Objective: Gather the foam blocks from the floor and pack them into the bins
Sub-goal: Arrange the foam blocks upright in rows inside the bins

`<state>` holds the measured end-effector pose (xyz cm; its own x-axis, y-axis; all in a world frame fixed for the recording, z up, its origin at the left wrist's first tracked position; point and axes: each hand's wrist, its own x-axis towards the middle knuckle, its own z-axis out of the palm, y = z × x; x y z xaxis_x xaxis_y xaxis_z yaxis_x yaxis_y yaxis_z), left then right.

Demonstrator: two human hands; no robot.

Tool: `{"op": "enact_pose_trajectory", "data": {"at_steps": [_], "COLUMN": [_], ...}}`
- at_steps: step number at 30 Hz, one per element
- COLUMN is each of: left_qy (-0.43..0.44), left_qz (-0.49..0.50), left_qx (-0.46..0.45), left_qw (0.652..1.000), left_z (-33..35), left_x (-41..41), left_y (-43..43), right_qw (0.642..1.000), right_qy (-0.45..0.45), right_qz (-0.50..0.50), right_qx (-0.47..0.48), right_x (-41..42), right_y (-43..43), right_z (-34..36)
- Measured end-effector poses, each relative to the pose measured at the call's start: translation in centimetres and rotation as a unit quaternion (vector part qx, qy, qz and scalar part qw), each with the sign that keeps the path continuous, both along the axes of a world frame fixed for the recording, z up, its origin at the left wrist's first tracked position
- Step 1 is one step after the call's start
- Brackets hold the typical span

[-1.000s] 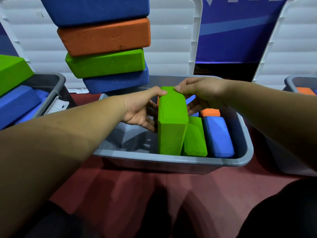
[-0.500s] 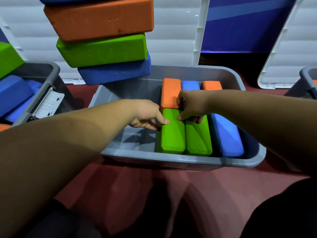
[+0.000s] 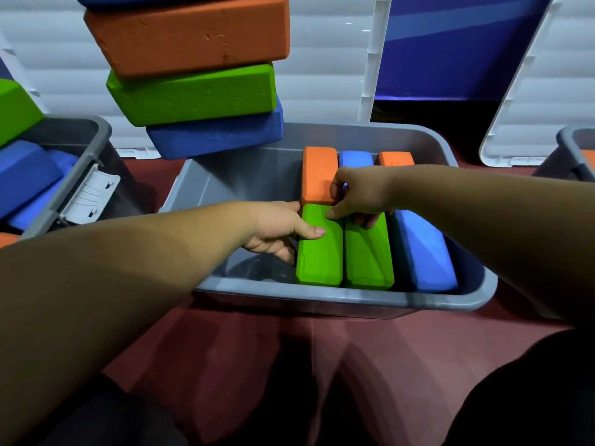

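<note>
Left hand (image 3: 283, 235) pinches the green block (image 3: 320, 255), thumb on top, fingers down its left side. Right hand (image 3: 357, 196) sets bent fingertips on its far end (grip or press, I cannot tell). It lies in the bin (image 3: 322, 299), long axis pointing away, left hand nearer.

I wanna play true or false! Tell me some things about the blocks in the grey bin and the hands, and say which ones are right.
1. The left green block and the right green block lie side by side in the middle bin. True.
2. The middle bin's left part is packed with blocks. False: it is bare there, and the blocks sit toward the right.
3. The left hand has its thumb on the left green block. True.
4. The right hand hangs outside the bin. False: it rests on blocks inside it.
</note>
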<state>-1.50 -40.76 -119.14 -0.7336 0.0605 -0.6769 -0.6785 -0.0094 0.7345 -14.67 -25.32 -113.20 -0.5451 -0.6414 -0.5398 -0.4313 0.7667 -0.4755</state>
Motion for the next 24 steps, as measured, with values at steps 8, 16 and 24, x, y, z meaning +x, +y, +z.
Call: {"op": "enact_pose_trajectory", "data": {"at_steps": [8,16,24], "left_qy": [-0.003,-0.006,0.007], "left_qz": [0.024,0.125,0.312], "left_qx": [-0.162,-0.235,-0.354], "left_qw": [0.986,0.964,0.881], "left_z": [3.5,10.6,15.7], "left_x": [-0.1,3.6,6.8], "left_y": [-0.4,-5.3,-10.1], "right_qw": [0.997,0.977,0.915], "right_qy": [0.076,0.067,0.071], "right_qz": [0.008,-0.096,-0.204], "right_qx": [0.016,-0.179,-0.340], "right_x": [0.8,1.7,3.8], "right_y": [0.2,-2.8,-8.4], "right_z": [2.4,7.1,11.6]}}
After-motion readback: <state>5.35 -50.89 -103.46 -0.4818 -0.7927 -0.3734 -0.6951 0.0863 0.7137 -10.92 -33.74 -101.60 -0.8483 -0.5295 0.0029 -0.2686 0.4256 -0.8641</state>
